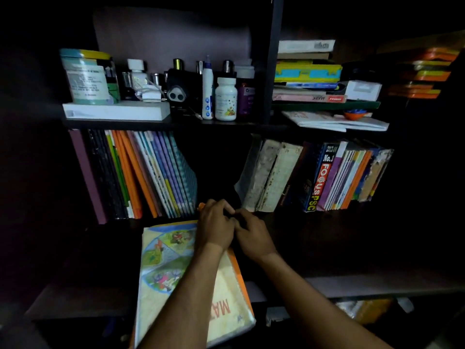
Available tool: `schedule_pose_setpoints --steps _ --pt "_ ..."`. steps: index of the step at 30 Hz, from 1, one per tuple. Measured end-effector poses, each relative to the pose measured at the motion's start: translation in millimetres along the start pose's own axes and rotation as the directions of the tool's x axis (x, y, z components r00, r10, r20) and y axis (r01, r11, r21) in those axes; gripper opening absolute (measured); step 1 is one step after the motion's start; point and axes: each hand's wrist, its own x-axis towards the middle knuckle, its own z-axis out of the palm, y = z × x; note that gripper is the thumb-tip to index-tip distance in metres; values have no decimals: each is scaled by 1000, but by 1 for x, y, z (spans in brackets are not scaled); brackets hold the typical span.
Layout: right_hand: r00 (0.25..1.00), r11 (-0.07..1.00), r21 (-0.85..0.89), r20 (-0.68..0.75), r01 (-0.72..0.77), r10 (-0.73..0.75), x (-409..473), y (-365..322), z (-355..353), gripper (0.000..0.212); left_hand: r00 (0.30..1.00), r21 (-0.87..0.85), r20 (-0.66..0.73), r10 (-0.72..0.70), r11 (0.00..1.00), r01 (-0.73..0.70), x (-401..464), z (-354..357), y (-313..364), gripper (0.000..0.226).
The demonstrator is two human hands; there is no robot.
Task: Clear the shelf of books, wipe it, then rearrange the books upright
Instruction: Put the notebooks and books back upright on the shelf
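A dark shelf (327, 222) holds two groups of books. Thin books (151, 172) lean at the left, thicker books (314, 175) lean at the right, and a dark gap lies between them. A stack of flat books with a pale illustrated cover (171, 260) lies on the shelf and juts over its front edge. My left hand (216, 222) grips the far end of this stack, fingers curled over its top edge. My right hand (251, 233) sits right beside it with curled fingers, touching the left hand; what it holds is hidden in the dark.
The upper shelf carries bottles and jars (224, 96), a round tin (85, 76) on a white box, and books stacked flat (307, 71) at the right. A vertical divider (273, 59) splits that upper level. More items show dimly below the shelf front (364, 308).
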Motion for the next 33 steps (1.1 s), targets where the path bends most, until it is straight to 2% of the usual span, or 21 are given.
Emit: schedule_pose_setpoints --steps 3,4,6,8,10,12,13,14,15,16,19,21,23,25,28,30,31,33 --pt "997 1000 -4 70 -12 12 -6 -1 0 20 997 -91 -80 -16 996 9 0 -5 0 32" --pt "996 999 -39 92 6 -2 -5 -4 2 27 995 -112 -97 -19 994 8 -1 -10 0 35" --pt "990 982 -180 141 49 -23 -3 -6 1 57 997 -143 -70 -44 989 34 -2 -20 0 37" --pt "985 969 -241 171 47 -5 -3 -8 1 71 996 -100 -83 -38 995 29 -8 -46 -4 27" --pt "986 968 -246 168 49 -7 -3 -7 -1 65 988 120 -140 -58 990 75 -22 -86 -22 14" --pt "987 969 -244 162 50 -11 -1 -6 1 57 967 392 -77 -244 884 255 -49 -128 -36 43" --pt "987 968 -248 162 44 -3 0 -5 3 51 936 454 2 -351 835 312 -64 -143 -39 51" --pt "986 966 -256 164 45 -3 0 -5 5 43 898 436 96 -430 829 351 -82 -153 -36 49" --pt "986 964 -260 167 52 -8 -1 -5 5 38 869 379 180 -461 848 371 -94 -155 -35 41" --pt "985 966 -251 168 66 -24 -3 -6 5 35 871 347 205 -447 865 363 -104 -154 -33 35" --pt "983 971 -193 144 142 -115 -9 -9 1 37 893 400 118 -433 844 357 -107 -149 -26 35" --pt "949 949 -178 226 261 -218 -11 -7 1 43 861 354 91 -500 825 441 -102 -148 -21 39" --pt "905 921 -195 334 338 -262 -11 -7 1 46 828 306 89 -554 806 507 -100 -146 -21 39" --pt "895 917 -206 367 342 -252 -11 -11 -2 43 845 350 69 -531 806 478 -98 -144 -18 34" --pt "895 927 -161 358 338 -265 -11 -13 -2 38 927 395 24 -375 855 336 -98 -142 -9 22" --pt "889 918 -136 336 372 -310 -12 -10 -2 39 918 194 49 -394 905 378 -93 -143 -3 20" --pt "886 911 -134 324 390 -332 -13 -9 -1 40 899 77 94 -428 903 422 -90 -144 -1 18" --pt "872 888 -153 318 433 -371 -15 -10 -2 42 854 -44 161 -495 861 507 -81 -149 4 22"
